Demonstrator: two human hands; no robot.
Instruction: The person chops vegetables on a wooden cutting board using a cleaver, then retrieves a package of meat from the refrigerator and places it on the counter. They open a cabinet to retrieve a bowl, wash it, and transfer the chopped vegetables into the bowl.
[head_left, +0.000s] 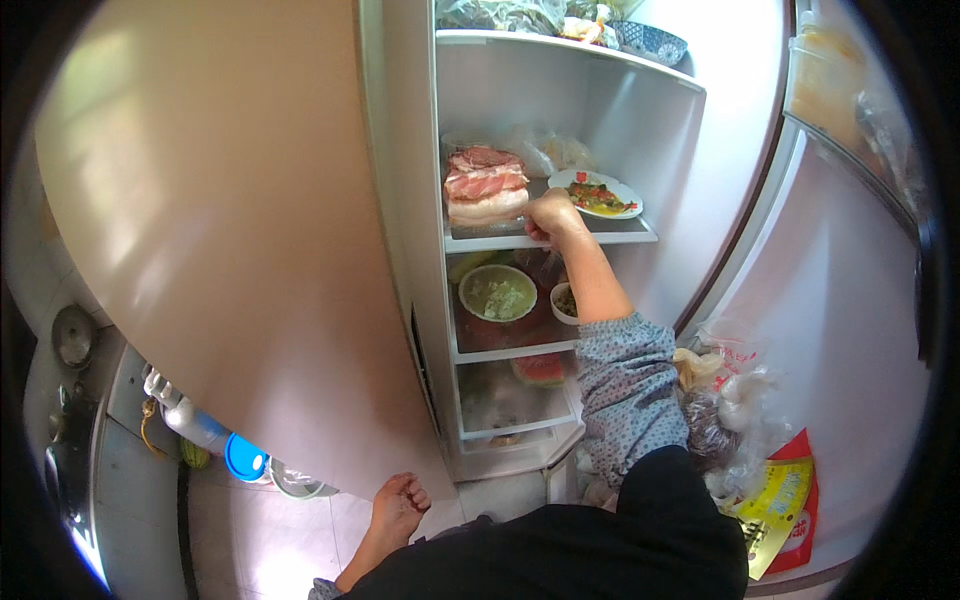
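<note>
My right hand (553, 216) reaches into an open refrigerator, fingers curled at the right edge of a slab of raw, layered fatty meat (487, 184). Something clear, perhaps a tray or wrap, lies under the meat; whether my fingers grip it is hidden. Just right of this hand, a white plate (634, 201) holds cooked food with red bits in yellowish liquid. Both rest on the refrigerator shelf (495, 244). Low beside the door's bottom edge hangs my left hand (403, 501), its fingers curled in with nothing visible in them.
Below are a bowl of pale food (498, 294), a small white bowl (564, 304) and a cut watermelon (538, 370). A patterned blue bowl (651, 43) stands above. One door (225, 225) swings left; plastic bags (720, 427) fill the right door's lower part.
</note>
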